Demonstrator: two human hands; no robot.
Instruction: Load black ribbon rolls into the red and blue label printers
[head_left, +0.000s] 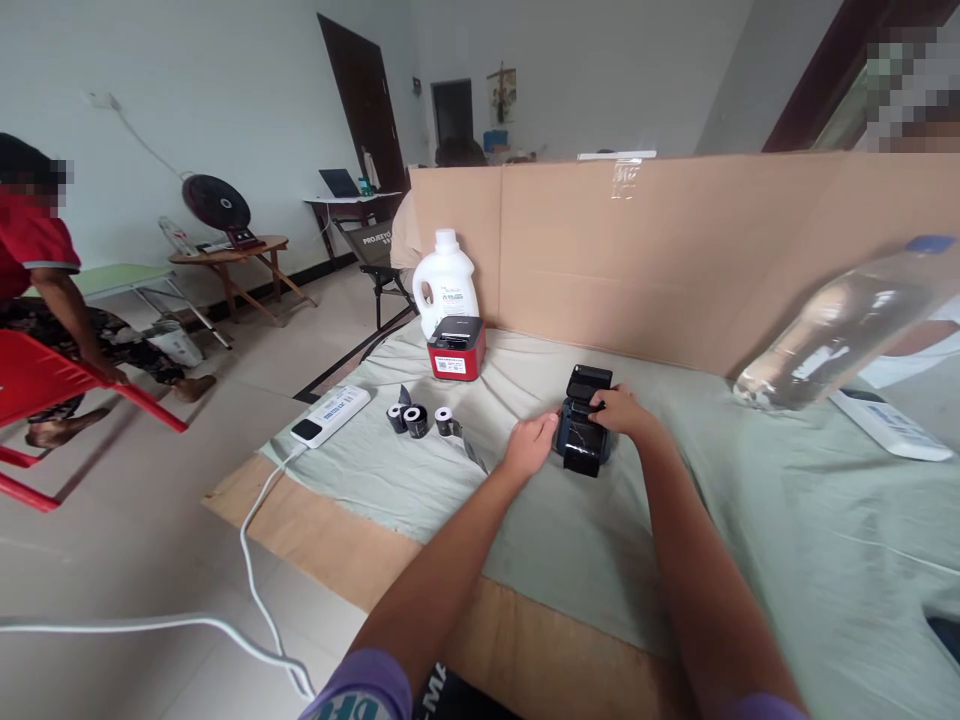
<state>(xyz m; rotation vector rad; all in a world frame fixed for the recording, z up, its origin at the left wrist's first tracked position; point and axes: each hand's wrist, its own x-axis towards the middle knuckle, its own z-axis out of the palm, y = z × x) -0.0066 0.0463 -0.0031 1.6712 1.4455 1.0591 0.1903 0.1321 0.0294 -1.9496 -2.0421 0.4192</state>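
Note:
A small black device (585, 445) with a raised lid lies on the green cloth, with a glossy dark strip over its near end. It looks like a portable printer, but I cannot be sure. My left hand (531, 445) grips its left side, thumb along the edge. Reaching in from the right, my right hand (619, 410) has bent fingers on the middle of the device, just below the lid. What lies under those fingertips is hidden. To the left are small dark rolls (416, 421) with white cores, and another roll (444, 421) with a loose tail.
A red and black box-shaped machine (457, 350) stands before a white jug (446, 280). A cardboard partition (637, 260) borders the back. Left lies a white power strip (330, 417) with a cable; right, a large clear bottle (832, 330) leans. A person (45, 250) sits far left.

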